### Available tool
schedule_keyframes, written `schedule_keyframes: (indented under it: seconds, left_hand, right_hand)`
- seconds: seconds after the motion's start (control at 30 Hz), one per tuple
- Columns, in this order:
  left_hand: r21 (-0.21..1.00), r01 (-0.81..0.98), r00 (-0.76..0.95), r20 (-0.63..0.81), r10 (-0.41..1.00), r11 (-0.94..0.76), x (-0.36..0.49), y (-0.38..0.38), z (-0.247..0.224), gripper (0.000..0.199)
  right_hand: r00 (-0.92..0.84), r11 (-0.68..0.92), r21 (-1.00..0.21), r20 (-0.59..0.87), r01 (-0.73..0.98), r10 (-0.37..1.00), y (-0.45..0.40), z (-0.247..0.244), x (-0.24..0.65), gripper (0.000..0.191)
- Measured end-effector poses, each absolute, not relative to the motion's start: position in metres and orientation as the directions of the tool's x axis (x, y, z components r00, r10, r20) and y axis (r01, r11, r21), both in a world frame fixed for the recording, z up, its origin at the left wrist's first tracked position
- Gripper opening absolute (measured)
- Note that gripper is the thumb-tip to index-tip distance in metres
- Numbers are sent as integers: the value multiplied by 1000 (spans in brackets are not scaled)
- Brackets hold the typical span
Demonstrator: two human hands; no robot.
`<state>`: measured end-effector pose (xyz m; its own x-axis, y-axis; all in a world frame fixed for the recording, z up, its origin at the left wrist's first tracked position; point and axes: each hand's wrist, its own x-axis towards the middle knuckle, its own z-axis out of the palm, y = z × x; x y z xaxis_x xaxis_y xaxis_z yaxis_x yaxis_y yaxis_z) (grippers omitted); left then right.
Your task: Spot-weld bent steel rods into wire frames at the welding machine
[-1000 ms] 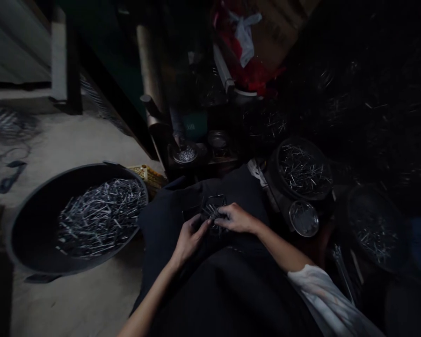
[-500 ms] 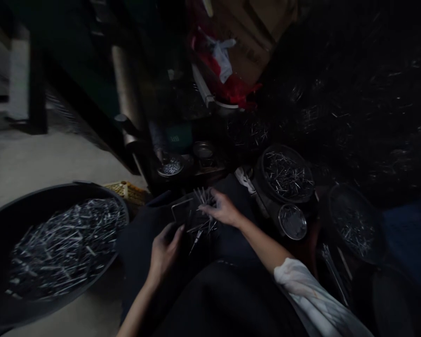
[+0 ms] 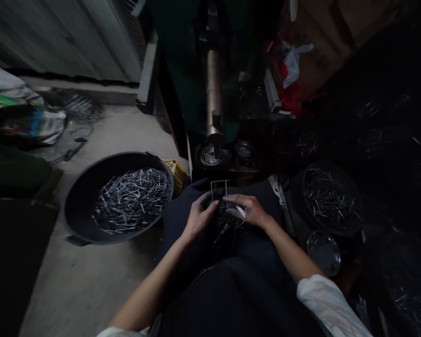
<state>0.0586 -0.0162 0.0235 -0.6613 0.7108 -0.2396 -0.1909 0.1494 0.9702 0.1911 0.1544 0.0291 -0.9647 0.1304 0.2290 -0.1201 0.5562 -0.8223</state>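
Note:
Above my lap, my left hand (image 3: 200,214) pinches a thin rectangular wire frame (image 3: 220,181) that stands upright from its fingers. Close on the right, my right hand (image 3: 250,209) holds several thin metal pins (image 3: 241,211) between its fingers. Its fingertips reach the right side of the wire frame; whether they grip it I cannot tell. More loose metal pins (image 3: 226,228) lie on the dark cloth of my lap, below both hands.
Left of my knees stands a wide black basin (image 3: 77,210) heaped with metal pins. Ahead is a machine with a metal cylinder (image 3: 213,89) over a small dish of bits (image 3: 210,157). A yellow basket (image 3: 176,175), a round pin tub (image 3: 331,199) and a clear-looking dish (image 3: 323,252) flank me.
My view has swung left, so everything sits further right. My right hand has come down from upper right to the wire frame beside my left hand, still carrying pins.

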Motion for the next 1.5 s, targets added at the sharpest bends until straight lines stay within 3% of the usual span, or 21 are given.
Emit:
schedule_keyframes:
  seconds: [0.23, 0.8, 1.23, 1.5]
  left_hand:
    - [969, -235, -694, -223, 685, 78, 51, -19, 30, 64]
    - [859, -511, -654, -378, 656, -14, 55, -13, 49, 74]
    - [871, -491, -676, -375, 635, -9, 44, -8, 46, 76]
    - [916, -396, -729, -271, 629, -65, 32, -3, 51, 66]
  right_hand:
    - [-953, 597, -781, 291, -182, 90, 158, 34, 175, 41]
    - [-931, 554, -799, 348, -232, 111, 162, 45, 165, 40]
    - [-923, 554, -790, 372, -261, 96, 166, 48, 153, 38]
    - [-912, 603, -742, 407, -295, 55, 174, 57, 137, 38]
